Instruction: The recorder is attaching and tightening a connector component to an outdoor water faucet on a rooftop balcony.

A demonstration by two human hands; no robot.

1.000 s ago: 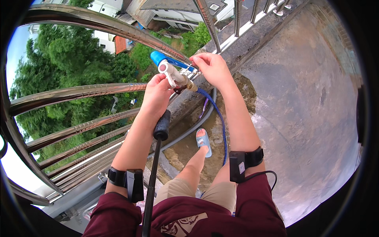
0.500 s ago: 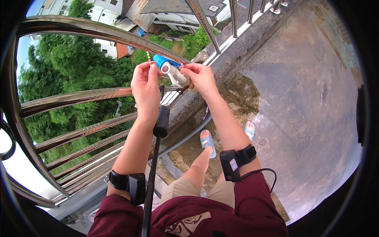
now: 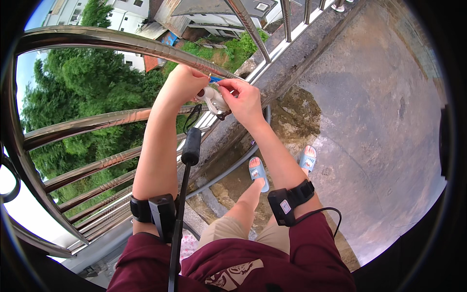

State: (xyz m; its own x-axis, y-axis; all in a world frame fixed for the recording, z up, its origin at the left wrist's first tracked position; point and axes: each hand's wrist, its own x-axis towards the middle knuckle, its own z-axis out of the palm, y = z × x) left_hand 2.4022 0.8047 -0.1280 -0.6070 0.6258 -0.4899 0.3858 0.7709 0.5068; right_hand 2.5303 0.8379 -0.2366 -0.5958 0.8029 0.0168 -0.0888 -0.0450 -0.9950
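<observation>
Head view: white plastic fitting by the railing, blue piece right beside it!
Left hand arches over, wrist bent, thumb and fingers drawn close; right hand angles in opposite, fingertips bunched near the blue piece. What either pinches, I can't tell.
</observation>
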